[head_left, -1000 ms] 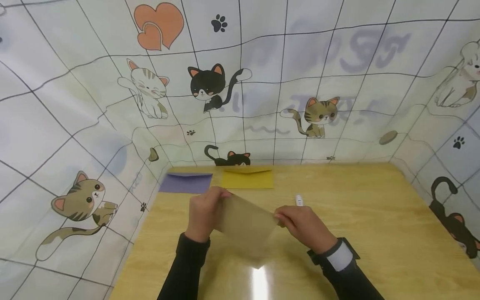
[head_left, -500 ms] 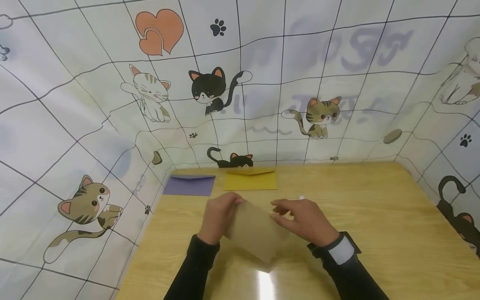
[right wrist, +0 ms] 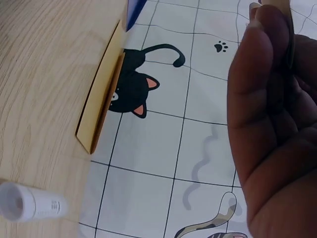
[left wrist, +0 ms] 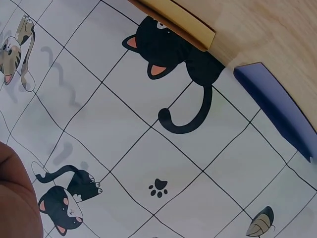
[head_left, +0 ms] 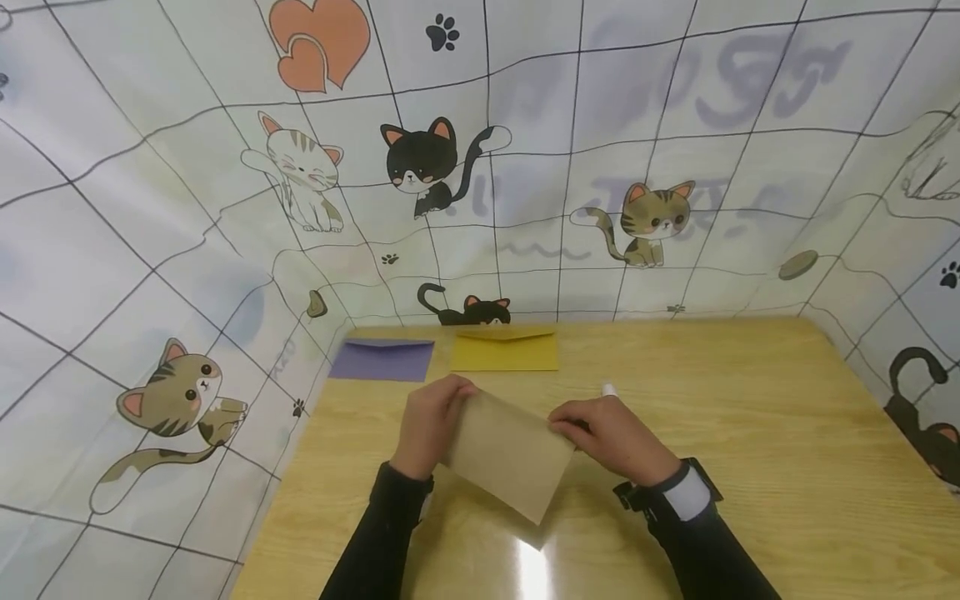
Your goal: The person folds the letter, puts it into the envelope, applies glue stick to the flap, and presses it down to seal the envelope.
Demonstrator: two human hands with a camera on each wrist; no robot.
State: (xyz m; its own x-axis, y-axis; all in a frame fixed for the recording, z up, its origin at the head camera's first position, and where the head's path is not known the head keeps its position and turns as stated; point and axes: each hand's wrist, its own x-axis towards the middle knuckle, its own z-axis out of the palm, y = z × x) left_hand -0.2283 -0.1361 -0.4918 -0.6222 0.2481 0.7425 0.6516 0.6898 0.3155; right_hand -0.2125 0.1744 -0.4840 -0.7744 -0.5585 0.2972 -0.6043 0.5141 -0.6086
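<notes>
Between both hands, a plain brown paper envelope [head_left: 513, 458] is held tilted above the table. My left hand [head_left: 432, 425] grips its upper left corner. At its upper right edge, my right hand [head_left: 611, 437] pinches the paper between thumb and finger. The right wrist view shows a thin tan edge of the envelope [right wrist: 289, 29] between the fingers of the right hand [right wrist: 272, 129]. Only part of the left hand [left wrist: 17, 198] enters the left wrist view, and its grip is out of that picture.
A purple envelope [head_left: 382, 360] and a yellow envelope [head_left: 504, 352] lie along the back edge of the wooden table [head_left: 750, 433]. Just behind the right hand is a white cylindrical tube [right wrist: 44, 203]. A cat-printed cloth [head_left: 525, 208] surrounds the table.
Half a second ago the right hand's fingers were parted beside the brown envelope; now they pinch its edge. The envelope has tipped flatter toward the camera. The left hand keeps its grip.
</notes>
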